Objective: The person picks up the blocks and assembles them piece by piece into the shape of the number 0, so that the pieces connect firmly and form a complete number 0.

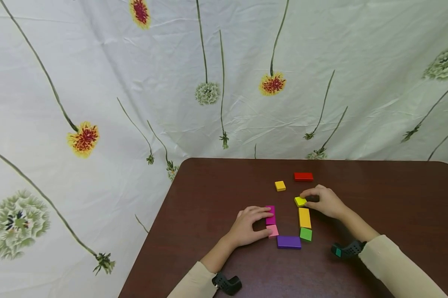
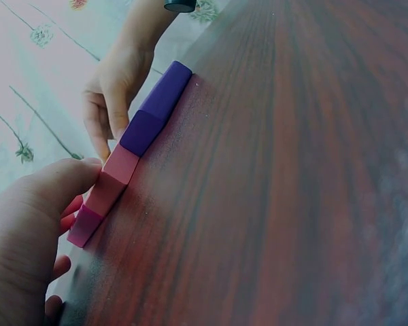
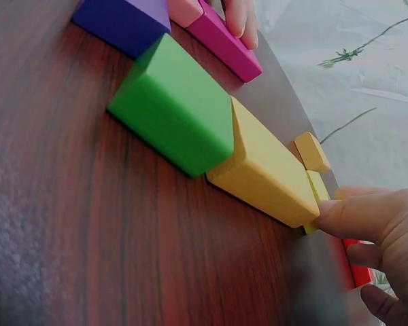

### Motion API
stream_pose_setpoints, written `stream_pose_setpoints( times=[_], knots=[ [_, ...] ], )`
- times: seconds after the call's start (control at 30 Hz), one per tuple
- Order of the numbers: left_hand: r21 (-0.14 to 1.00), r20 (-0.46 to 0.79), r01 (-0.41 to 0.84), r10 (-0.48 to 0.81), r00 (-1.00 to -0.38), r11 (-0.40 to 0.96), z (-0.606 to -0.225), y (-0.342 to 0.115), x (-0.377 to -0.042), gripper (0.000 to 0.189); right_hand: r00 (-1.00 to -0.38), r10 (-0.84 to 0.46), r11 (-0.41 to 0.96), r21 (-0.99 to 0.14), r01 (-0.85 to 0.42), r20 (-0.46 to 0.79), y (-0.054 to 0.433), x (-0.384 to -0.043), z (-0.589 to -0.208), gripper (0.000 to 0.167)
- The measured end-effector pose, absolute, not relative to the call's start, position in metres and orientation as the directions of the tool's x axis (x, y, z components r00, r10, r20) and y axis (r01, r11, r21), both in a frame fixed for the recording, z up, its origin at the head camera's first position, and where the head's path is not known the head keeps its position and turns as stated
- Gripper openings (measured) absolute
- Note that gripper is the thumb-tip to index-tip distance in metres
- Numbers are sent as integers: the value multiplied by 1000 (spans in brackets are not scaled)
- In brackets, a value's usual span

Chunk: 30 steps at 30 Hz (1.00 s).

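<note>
My right hand (image 1: 326,201) pinches a small yellow block (image 1: 300,202) between thumb and index finger, at the far end of an orange-yellow block (image 1: 304,217). A green block (image 1: 305,234) continues that column on the near side. Across from it, my left hand (image 1: 248,225) rests its fingertips on a magenta block (image 1: 270,215), while its thumb touches the pink block (image 1: 272,230) just below. A long purple block (image 1: 289,242) lies crosswise at the near end, between the two columns. In the right wrist view the thumb (image 3: 343,216) partly covers the yellow block.
Farther back on the brown table (image 1: 216,182) lie a small orange-yellow block (image 1: 280,186) and a red block (image 1: 303,177). A white cloth with printed flowers (image 1: 242,116) hangs behind the table's far edge. Each wrist wears a dark band.
</note>
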<state>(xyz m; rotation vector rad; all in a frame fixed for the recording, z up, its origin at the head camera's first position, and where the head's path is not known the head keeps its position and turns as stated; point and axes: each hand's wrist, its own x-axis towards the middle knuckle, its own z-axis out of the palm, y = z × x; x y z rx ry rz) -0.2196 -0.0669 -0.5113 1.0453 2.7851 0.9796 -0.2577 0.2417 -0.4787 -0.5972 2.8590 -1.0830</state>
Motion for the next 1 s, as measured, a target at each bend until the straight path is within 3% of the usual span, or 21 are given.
stream_pose_setpoints(
  times=[0.77,1.0],
  knots=[
    [563,204,594,600,-773,574,-511,-67,-220,49,-888,-438,648,-636,-418,138,245,-256,-478,23],
    [556,204,595,599,-774,580,-513,-68,-221,49,-907,-368,623,-670,-405,206,244,-243,-482,23]
  ],
)
